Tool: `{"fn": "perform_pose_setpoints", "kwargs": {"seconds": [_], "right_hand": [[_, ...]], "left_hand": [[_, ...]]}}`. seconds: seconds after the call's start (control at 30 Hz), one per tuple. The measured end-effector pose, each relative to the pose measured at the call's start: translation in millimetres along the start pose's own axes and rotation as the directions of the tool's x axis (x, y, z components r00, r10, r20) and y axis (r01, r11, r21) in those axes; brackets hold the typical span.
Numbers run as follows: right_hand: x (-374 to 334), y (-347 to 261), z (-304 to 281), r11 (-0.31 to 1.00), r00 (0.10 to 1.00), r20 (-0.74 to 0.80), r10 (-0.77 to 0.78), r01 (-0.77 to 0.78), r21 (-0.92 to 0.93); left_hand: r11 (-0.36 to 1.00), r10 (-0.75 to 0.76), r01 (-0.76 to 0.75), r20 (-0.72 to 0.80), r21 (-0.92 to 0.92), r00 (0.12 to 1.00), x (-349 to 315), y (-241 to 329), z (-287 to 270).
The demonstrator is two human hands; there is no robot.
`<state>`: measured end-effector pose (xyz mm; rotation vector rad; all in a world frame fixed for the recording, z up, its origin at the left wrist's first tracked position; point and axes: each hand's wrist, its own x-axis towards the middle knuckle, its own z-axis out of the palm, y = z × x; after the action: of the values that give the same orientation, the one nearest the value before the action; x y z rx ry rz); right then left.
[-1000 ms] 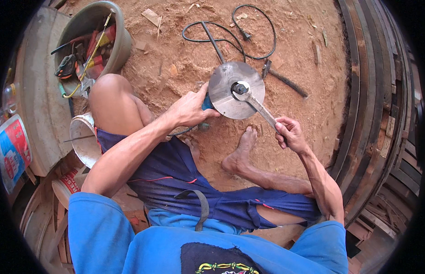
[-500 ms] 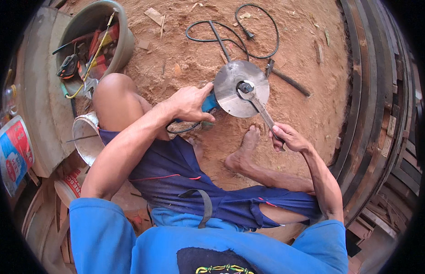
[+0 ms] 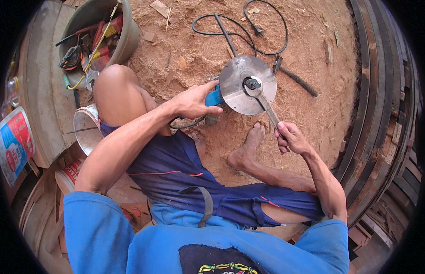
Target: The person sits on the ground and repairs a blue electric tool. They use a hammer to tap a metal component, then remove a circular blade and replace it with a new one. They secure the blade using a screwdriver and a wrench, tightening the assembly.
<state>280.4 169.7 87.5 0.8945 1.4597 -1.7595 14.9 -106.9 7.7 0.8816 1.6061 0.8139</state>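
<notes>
Between my bent legs sits an angle grinder with a blue body (image 3: 213, 97) and a round metal disc (image 3: 233, 98) facing up. My left hand (image 3: 194, 101) grips the blue body at the disc's left edge; the fingertips are partly hidden. In my right hand (image 3: 292, 138) is the handle of a steel wrench (image 3: 269, 109). The wrench's jaw sits around the dark spindle fitting (image 3: 252, 84) at the disc's middle. A dark side handle (image 3: 226, 34) sticks out beyond the disc.
A black cord with a plug (image 3: 258, 30) loops over the sawdust-covered ground (image 3: 308, 41). Right of the disc lies a hammer (image 3: 298, 81). A grey tub (image 3: 131, 43) of tools and a white bucket (image 3: 87, 132) stand at left. Long timber boards (image 3: 370, 91) line the right.
The view has shifted slightly, so the grinder appears further right. My right hand has changed its hold and now covers the wrench's end, which stuck out below it before. My left hand keeps its hold.
</notes>
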Motion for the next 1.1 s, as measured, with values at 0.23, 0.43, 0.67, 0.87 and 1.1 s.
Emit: {"fn": "perform_pose_setpoints", "kwargs": {"seconds": [0.23, 0.43, 0.67, 0.87, 1.1], "right_hand": [[-3, 12, 17, 0.998, 0.992, -0.120, -0.039, 0.044, 0.043], [-2, 17, 32, 0.994, 0.989, -0.139, -0.040, 0.053, 0.095], [0, 22, 51, 0.986, 0.991, -0.119, -0.061, 0.078, 0.147], [0, 7, 36, 0.991, 0.993, 0.075, -0.090, 0.082, 0.107], [1, 3, 32, 0.983, 0.959, 0.233, -0.164, 0.140, 0.117]], "left_hand": [[0.998, 0.049, -0.049, 0.007, -0.033, 0.999, 2, 3, -3], [0.992, 0.122, -0.124, -0.110, -0.011, 0.986, 3, -3, 5], [0.991, 0.127, -0.130, -0.120, -0.017, 0.985, 6, -9, 8], [0.996, 0.009, -0.009, 0.000, 0.092, 1.000, 9, 6, -5], [0.992, -0.036, 0.045, -0.080, 0.114, 0.996, 23, 4, -9]]}}
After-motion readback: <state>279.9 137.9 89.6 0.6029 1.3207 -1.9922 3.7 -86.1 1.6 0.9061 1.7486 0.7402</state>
